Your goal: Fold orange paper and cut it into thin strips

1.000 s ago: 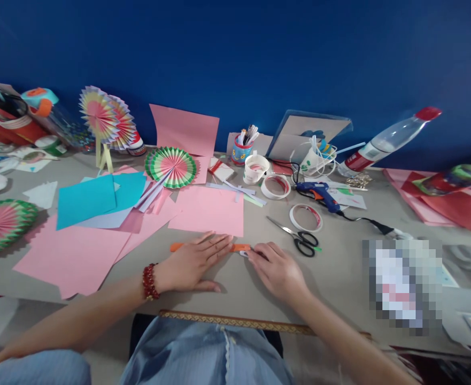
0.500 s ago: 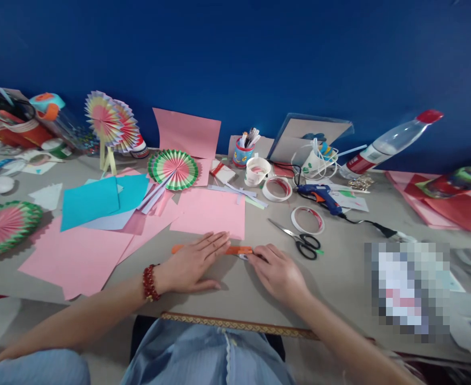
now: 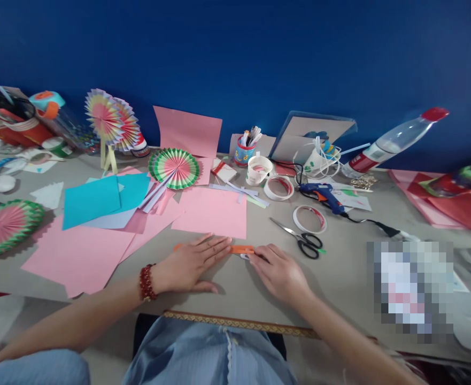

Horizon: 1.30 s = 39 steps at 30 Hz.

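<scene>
A narrow orange strip (image 3: pixel 241 249), perhaps folded paper, lies flat across the table in front of me. My left hand (image 3: pixel 193 263) rests palm down over its left part, fingers stretched out to the right. At the strip's right end, the curled fingers of my right hand (image 3: pixel 279 272) pinch it. A small white piece (image 3: pixel 244 257) pokes out just below the strip by my right fingertips; its kind is unclear. Beyond my hands lies a pink paper sheet (image 3: pixel 211 211). Black-handled scissors (image 3: pixel 307 243) lie to the right of my right hand.
Pleated paper rosettes (image 3: pixel 175 168), blue sheets (image 3: pixel 93 202) and pink sheets (image 3: pixel 75 251) are to the left. Tape rolls (image 3: pixel 310 219), a blue glue gun (image 3: pixel 323 197) and a leaning bottle (image 3: pixel 395 141) stand right. A blue wall (image 3: pixel 235 59) closes the back.
My left hand has slid very slightly along the strip, covering more of its left end. My right hand keeps its pinch at the right end. The view has shifted a little.
</scene>
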Each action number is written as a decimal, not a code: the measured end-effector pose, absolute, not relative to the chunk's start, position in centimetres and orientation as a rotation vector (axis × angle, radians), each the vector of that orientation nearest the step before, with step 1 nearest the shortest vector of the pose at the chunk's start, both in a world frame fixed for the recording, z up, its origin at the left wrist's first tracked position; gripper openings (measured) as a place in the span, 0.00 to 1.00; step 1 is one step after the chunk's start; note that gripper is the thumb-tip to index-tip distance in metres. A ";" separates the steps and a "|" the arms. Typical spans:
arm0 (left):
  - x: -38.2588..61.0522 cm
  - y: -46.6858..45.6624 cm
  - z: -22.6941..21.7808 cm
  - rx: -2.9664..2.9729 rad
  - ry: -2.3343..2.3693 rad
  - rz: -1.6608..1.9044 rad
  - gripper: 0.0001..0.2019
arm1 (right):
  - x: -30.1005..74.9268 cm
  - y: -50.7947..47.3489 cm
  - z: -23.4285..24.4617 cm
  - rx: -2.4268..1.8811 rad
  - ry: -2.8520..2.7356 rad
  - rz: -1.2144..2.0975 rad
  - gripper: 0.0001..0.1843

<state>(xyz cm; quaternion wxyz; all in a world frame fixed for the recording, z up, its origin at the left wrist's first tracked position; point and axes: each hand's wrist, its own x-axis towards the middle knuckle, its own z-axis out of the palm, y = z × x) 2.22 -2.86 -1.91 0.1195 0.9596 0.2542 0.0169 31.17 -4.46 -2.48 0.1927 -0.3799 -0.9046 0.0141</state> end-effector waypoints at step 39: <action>1.1 -3.5 -2.1 2.829 0.778 0.084 0.44 | 30.2 -4.2 -2.6 -1.044 -2.560 0.081 0.11</action>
